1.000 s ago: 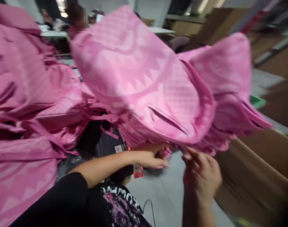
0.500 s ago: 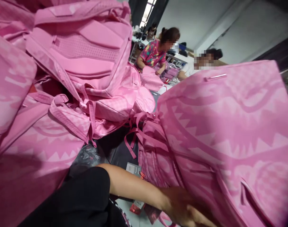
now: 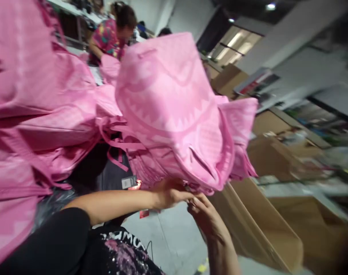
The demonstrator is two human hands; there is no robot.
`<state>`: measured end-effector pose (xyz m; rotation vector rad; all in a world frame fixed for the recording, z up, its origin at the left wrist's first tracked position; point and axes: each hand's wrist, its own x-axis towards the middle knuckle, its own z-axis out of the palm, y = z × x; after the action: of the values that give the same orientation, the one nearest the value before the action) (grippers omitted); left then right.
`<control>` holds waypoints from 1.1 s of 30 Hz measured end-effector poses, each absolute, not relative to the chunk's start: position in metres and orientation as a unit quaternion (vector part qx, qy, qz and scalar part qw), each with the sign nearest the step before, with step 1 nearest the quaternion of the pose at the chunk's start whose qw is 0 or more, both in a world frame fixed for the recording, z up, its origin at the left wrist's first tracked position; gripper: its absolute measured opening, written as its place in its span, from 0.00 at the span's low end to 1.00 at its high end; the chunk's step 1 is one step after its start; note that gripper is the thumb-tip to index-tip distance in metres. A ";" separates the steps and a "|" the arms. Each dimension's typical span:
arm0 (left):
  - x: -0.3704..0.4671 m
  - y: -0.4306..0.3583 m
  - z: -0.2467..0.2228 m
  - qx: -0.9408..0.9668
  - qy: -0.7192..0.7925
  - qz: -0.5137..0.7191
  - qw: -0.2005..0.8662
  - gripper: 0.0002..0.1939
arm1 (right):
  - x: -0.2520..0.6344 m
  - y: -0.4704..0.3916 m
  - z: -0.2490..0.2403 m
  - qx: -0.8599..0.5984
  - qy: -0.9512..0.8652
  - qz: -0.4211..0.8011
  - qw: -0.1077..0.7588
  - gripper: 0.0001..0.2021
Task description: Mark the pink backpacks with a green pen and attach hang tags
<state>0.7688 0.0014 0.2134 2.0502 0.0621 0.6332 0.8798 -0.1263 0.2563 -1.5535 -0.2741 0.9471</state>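
Note:
A pink backpack (image 3: 168, 103) with a shark-mouth print and a zipped front pocket leans in front of me, its top away from me. At its lower edge, my left hand (image 3: 169, 195) is closed, the fingers partly hidden beneath the backpack. My right hand (image 3: 204, 210) meets it there, fingertips pinched together next to the left thumb. Whatever small part they hold is blurred. A grey hang tag (image 3: 129, 182) with a red piece lies beside my left forearm. Loose pink straps (image 3: 119, 145) trail from the backpack's left side.
More pink backpacks (image 3: 48, 99) are heaped at the left. Open cardboard boxes (image 3: 256, 225) stand on the floor at the right. Behind the backpack, a person in a colourful shirt (image 3: 107, 36) handles a pink piece. Grey floor (image 3: 168, 233) shows below my hands.
My view has swung right, bringing the boxes into sight. My right hand has come into view and joined the left at the backpack's lower edge.

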 end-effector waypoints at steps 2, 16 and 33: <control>0.772 0.006 0.212 0.845 0.036 0.262 0.465 0.13 | 0.876 -0.119 0.254 -0.640 -0.108 0.387 0.655 0.21; 0.790 -0.008 0.221 0.850 0.127 0.222 0.462 0.06 | 0.874 -0.123 0.214 -0.655 -0.190 0.163 0.713 0.11; 0.795 0.001 0.232 0.915 0.126 0.156 0.351 0.06 | 0.877 -0.123 0.227 -0.696 -0.300 0.092 0.647 0.06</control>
<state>0.7946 0.0005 0.2316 2.3684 0.3258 0.4040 0.8769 -0.1234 0.2269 -1.5824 -0.6813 0.2094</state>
